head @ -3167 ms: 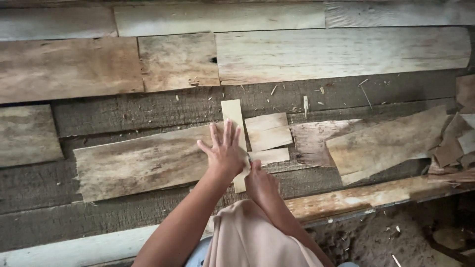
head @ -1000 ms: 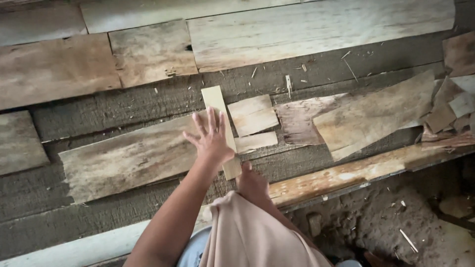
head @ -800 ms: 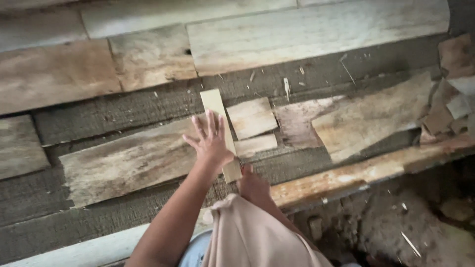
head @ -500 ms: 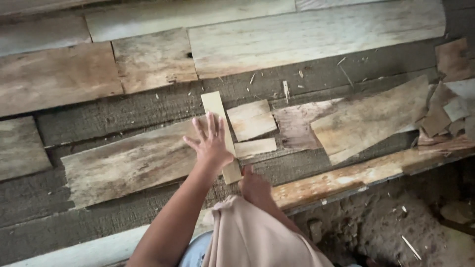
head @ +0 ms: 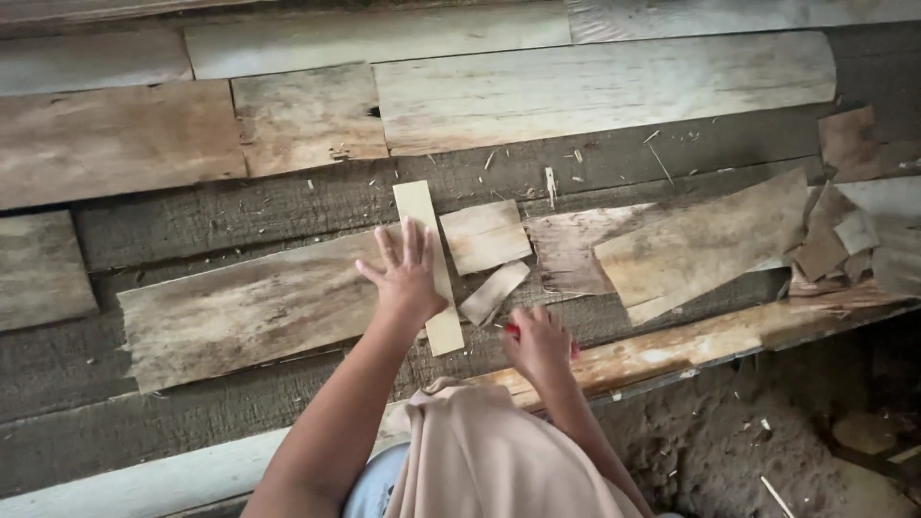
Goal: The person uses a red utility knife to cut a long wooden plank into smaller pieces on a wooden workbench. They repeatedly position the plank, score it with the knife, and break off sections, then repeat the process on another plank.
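Little has shifted vs the earlier frames: left hand [head: 408, 278] stays flat on the wood, right hand [head: 539, 343] stays low by the front edge, only the view drifts a bit. Far left, a short grey board [head: 43, 269] lies on the dark plank worktop [head: 288, 197]. Next to it, a wide weathered veneer sheet [head: 249, 307] runs toward the centre. Left hand rests at its right end, fingers spread wide, palm down, pressing partly on the sheet and partly on a narrow pale strip [head: 429, 264] that lies upright-ish, slightly tilted, w/ its lower end near the wrist. Just right of the strip: a small squarish pale piece [head: 484, 235], and below it a thin slanted sliver [head: 492, 293]. Right hand is curled narrow around a small red item [head: 513, 330]; can't tell what it is. Hand sits near the orange-toned front beam [head: 691, 345]. Further right, a big torn veneer piece [head: 700, 245] overlaps a reddish-streaked one [head: 566, 249]. Far right, a heap of brown scraps [head: 844, 230]. Below the beam, bare dirt floor [head: 729, 441].
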